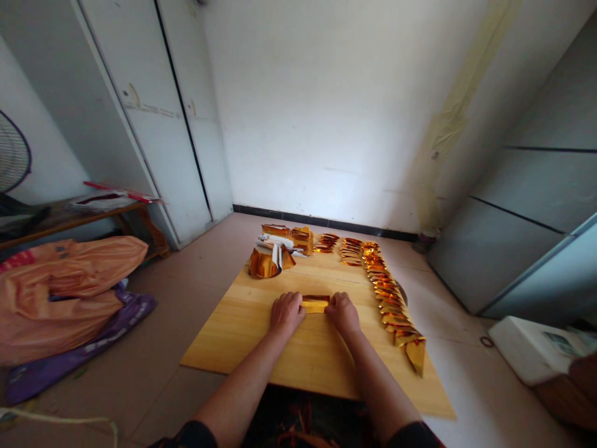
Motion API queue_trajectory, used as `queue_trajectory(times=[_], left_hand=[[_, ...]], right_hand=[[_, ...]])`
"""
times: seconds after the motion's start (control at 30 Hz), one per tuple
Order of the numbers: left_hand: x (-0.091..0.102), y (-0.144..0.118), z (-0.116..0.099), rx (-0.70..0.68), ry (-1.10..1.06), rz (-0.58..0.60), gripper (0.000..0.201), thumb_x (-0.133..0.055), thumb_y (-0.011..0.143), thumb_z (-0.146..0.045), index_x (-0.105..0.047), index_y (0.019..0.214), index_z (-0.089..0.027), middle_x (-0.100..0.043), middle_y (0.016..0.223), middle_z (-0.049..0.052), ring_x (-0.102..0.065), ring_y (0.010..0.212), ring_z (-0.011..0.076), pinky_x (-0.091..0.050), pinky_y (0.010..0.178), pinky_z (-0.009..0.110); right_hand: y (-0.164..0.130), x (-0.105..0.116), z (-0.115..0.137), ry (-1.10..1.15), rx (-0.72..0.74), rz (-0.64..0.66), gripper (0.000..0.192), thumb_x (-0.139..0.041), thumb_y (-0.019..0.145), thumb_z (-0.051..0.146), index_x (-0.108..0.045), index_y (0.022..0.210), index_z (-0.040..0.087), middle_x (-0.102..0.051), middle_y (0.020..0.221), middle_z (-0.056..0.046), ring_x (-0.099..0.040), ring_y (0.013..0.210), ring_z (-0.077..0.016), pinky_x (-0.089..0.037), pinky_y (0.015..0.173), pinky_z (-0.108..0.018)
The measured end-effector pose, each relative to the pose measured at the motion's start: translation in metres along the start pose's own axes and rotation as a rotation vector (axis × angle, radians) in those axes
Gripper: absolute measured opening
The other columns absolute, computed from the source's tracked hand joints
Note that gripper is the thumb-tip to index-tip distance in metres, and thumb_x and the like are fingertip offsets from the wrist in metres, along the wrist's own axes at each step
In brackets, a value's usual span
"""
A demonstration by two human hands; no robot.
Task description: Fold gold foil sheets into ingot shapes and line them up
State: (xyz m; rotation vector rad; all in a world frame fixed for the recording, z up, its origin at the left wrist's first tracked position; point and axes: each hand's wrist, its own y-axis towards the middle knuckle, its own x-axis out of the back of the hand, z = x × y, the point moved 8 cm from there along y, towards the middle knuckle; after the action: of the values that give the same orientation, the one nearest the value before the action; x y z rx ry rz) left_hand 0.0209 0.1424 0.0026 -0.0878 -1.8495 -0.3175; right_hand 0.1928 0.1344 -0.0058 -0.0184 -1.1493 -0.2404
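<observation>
A strip of gold foil paper [316, 305] is stretched between my two hands, low over the wooden board [233, 330]. My left hand [286, 313] has its fingers closed on the strip's left end. At the opposite end, my right hand [343, 312] grips it with curled fingers. The paper looks folded lengthwise, with a darker inside showing along its far edge. A long row of folded gold foil pieces [388, 295] runs down the board's right side. Loose gold sheets [265, 264] with white backs lie at the far left corner.
Smaller groups of folded foil [326, 242] lie along the board's far edge, near a stack of gold paper [302, 241]. Orange and purple bags [74, 298] are on the floor to the left. A white box [534, 348] stands right of the board, below a grey cabinet [527, 186].
</observation>
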Motion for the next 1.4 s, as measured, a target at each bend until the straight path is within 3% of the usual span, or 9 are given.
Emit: queue_trajectory(times=[0.13,0.33,0.53,0.87,1.2,1.4], left_hand=[[0.004,-0.004,-0.011,-0.105,-0.012,-0.035,0.009,-0.051,0.084,-0.019,-0.059,0.084,-0.022,-0.058,0.093,0.006,-0.049,0.094,0.0208,-0.037,0.08,0.033],[-0.003,-0.004,-0.024,-0.236,-0.013,0.056,0.023,-0.041,0.087,-0.011,-0.062,0.082,-0.021,-0.06,0.091,0.008,-0.051,0.092,0.0213,-0.039,0.079,0.033],[-0.003,-0.001,-0.018,-0.165,-0.034,0.061,0.019,-0.045,0.085,-0.012,-0.062,0.084,-0.02,-0.063,0.09,0.007,-0.055,0.09,0.0199,-0.039,0.078,0.032],[-0.006,-0.002,-0.011,0.024,-0.057,0.05,0.014,-0.059,0.081,-0.034,-0.058,0.085,-0.021,-0.062,0.092,0.004,-0.054,0.093,0.0202,-0.035,0.078,0.033],[-0.009,0.0,-0.003,0.067,-0.104,0.098,0.008,-0.057,0.08,-0.028,-0.059,0.086,-0.024,-0.063,0.094,0.0,-0.055,0.096,0.0185,-0.035,0.078,0.031],[-0.012,0.001,0.002,0.0,-0.172,0.111,0.015,-0.052,0.081,-0.016,-0.062,0.089,-0.026,-0.063,0.097,-0.001,-0.055,0.098,0.0161,-0.036,0.08,0.029]], right_hand=[[-0.005,-0.002,0.01,-0.035,0.107,-0.026,0.011,-0.052,0.082,0.017,-0.062,0.085,0.02,-0.056,0.09,-0.001,-0.053,0.067,-0.0088,-0.031,0.056,-0.02],[-0.01,-0.006,0.026,-0.127,0.146,0.056,0.019,-0.045,0.087,0.018,-0.064,0.088,0.021,-0.062,0.09,-0.004,-0.058,0.074,-0.0118,-0.033,0.058,-0.021],[-0.007,-0.005,0.027,-0.147,0.084,0.136,0.023,-0.042,0.088,0.019,-0.064,0.09,0.021,-0.064,0.092,-0.006,-0.061,0.077,-0.0135,-0.036,0.062,-0.022],[-0.01,-0.004,0.029,-0.111,0.049,0.146,0.018,-0.06,0.079,0.034,-0.06,0.088,0.019,-0.062,0.094,-0.005,-0.061,0.08,-0.0153,-0.037,0.061,-0.023],[0.003,-0.011,0.015,0.013,-0.03,0.198,0.01,-0.061,0.069,0.016,-0.063,0.079,0.019,-0.065,0.084,-0.004,-0.058,0.077,-0.015,-0.034,0.06,-0.022],[0.009,-0.015,0.004,0.094,0.001,0.202,0.023,-0.05,0.069,0.003,-0.065,0.075,0.019,-0.068,0.081,-0.002,-0.059,0.077,-0.0135,-0.035,0.064,-0.02]])
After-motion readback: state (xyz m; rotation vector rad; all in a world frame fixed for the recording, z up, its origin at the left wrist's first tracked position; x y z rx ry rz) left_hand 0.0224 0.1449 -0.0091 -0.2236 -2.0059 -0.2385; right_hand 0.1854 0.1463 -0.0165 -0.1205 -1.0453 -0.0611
